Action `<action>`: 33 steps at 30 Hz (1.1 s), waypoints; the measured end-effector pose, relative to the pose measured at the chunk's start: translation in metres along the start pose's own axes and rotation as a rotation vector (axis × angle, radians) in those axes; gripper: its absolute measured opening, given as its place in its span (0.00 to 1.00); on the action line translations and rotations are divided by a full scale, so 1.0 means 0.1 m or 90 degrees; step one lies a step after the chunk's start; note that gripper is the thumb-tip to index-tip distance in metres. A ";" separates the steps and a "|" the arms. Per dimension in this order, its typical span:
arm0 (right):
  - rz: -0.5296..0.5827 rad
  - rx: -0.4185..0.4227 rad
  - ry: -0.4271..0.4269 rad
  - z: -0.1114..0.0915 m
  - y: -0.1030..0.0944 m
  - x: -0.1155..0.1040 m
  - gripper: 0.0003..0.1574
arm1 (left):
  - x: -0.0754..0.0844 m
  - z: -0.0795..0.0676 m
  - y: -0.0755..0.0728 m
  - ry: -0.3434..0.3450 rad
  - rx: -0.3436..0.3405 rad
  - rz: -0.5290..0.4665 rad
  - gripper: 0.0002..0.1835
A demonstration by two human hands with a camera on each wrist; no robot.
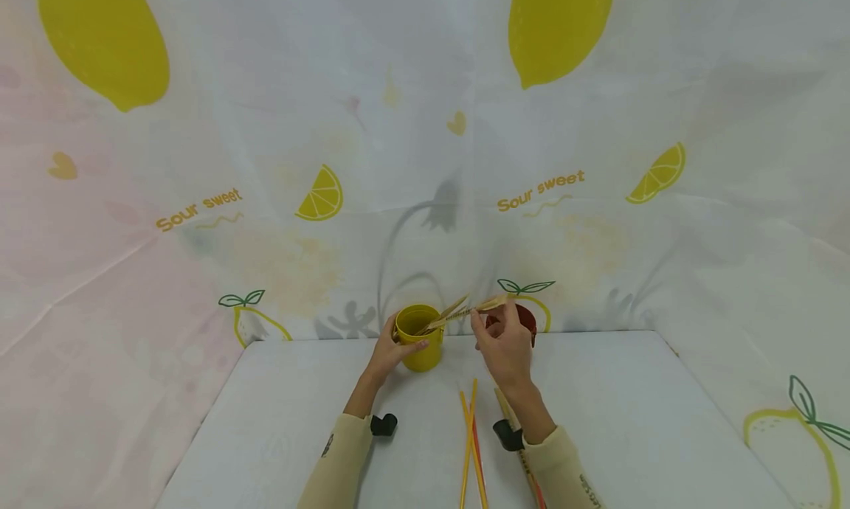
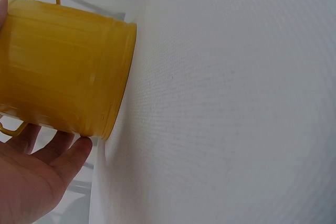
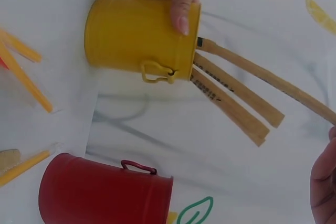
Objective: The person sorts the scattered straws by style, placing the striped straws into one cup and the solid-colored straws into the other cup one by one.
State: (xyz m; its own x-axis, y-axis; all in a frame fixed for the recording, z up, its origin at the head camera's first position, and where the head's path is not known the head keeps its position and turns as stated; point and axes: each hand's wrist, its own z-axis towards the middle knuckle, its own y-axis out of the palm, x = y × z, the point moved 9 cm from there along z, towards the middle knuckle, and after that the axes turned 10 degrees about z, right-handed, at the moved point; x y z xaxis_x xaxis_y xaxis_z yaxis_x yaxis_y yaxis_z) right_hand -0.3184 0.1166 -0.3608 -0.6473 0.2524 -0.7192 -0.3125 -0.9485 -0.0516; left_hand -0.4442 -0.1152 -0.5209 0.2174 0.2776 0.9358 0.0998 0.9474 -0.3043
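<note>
A small yellow metal bucket with side handles stands upright on the white table. My left hand grips it from the left, its thumb lying along the rim. Several flat tan sticks with black print lean out of the bucket's mouth. Over to the right, my right hand pinches the far end of another long tan stick, whose other end is at the bucket's opening. Behind the right hand is a red bucket, partly hidden in the head view.
Yellow and red thin sticks lie on the table between my forearms. More tan sticks lie partly under my right wrist. A lemon-print cloth hangs right behind the table's back edge.
</note>
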 end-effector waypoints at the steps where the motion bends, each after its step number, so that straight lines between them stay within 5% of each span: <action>1: -0.002 0.000 0.000 0.00 0.00 0.01 0.13 | 0.00 0.00 0.00 0.002 0.000 0.000 0.46; 15: 0.002 -0.023 0.013 -0.04 0.12 0.14 0.13 | 0.04 -0.02 0.01 0.005 -0.010 -0.007 0.47; 25: -0.015 -0.035 0.031 -0.03 0.20 0.23 0.13 | 0.34 -0.14 -0.02 0.016 -0.040 0.008 0.46; 33: -0.039 -0.043 0.061 -0.04 0.26 0.33 0.15 | 0.03 -0.01 0.01 0.004 -0.008 -0.001 0.47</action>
State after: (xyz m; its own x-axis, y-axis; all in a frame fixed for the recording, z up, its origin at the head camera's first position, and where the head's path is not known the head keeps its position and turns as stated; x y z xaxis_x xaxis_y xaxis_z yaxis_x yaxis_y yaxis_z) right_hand -0.3456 0.0993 -0.3883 -0.5583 0.2942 -0.7757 -0.2996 -0.9434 -0.1422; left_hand -0.4427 -0.1138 -0.5184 0.2233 0.2756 0.9350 0.1121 0.9456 -0.3055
